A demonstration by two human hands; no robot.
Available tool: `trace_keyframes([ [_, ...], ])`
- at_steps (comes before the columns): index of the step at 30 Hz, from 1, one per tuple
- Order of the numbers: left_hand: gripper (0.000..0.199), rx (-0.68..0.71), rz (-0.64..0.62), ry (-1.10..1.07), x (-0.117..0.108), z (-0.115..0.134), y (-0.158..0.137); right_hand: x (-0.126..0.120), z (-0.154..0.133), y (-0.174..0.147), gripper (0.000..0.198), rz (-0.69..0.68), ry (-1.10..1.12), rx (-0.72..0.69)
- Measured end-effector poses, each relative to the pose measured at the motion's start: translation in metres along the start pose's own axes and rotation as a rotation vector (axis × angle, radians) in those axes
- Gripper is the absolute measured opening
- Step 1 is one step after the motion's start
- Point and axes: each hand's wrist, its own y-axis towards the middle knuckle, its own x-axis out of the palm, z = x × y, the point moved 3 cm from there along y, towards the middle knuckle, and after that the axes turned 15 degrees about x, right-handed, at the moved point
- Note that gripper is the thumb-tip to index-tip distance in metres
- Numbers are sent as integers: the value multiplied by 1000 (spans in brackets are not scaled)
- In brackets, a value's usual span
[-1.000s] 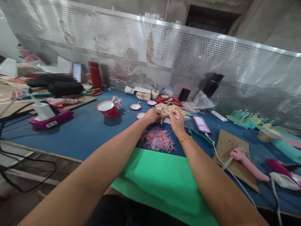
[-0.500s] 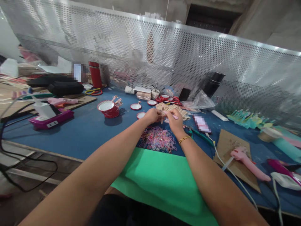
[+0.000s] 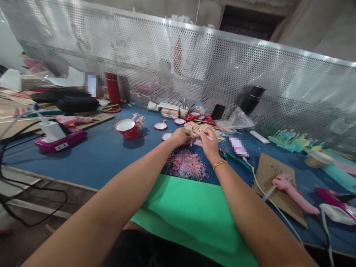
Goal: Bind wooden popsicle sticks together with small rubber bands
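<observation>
My left hand is closed on a small wooden stick piece, which stands upright at the fingertips and looks crossed by another bit. In my right hand is a slim pink pen-like tool, its tip pointing at the wooden piece. Whether the tip touches it, I cannot tell. Just below both hands lies a heap of thin colourful rubber bands. Behind the hands, flat wooden sticks are spread on the table. A round red-rimmed white piece is partly hidden by my left hand.
A green sheet covers my lap and the table edge. Left stands a stack of red-rimmed round pieces; farther left, a purple power strip. On the right, a pink glue gun rests on cardboard, beside a white cable.
My right hand has shifted slightly to the right with the pink tool, and its tip has drawn back a little from the wooden piece. My left hand has barely moved.
</observation>
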Motion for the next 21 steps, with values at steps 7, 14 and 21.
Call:
trace_keyframes([
  [7, 29, 14, -2, -14, -1, -8, 5, 1, -6, -4, 19, -1, -60, -42],
  [14, 25, 0, 7, -6, 0, -3, 2, 0, -9, -6, 20, -3, -53, -52],
  [21, 24, -6, -2, -1, 0, 2, 0, 0, -3, -3, 18, 12, -18, -23],
])
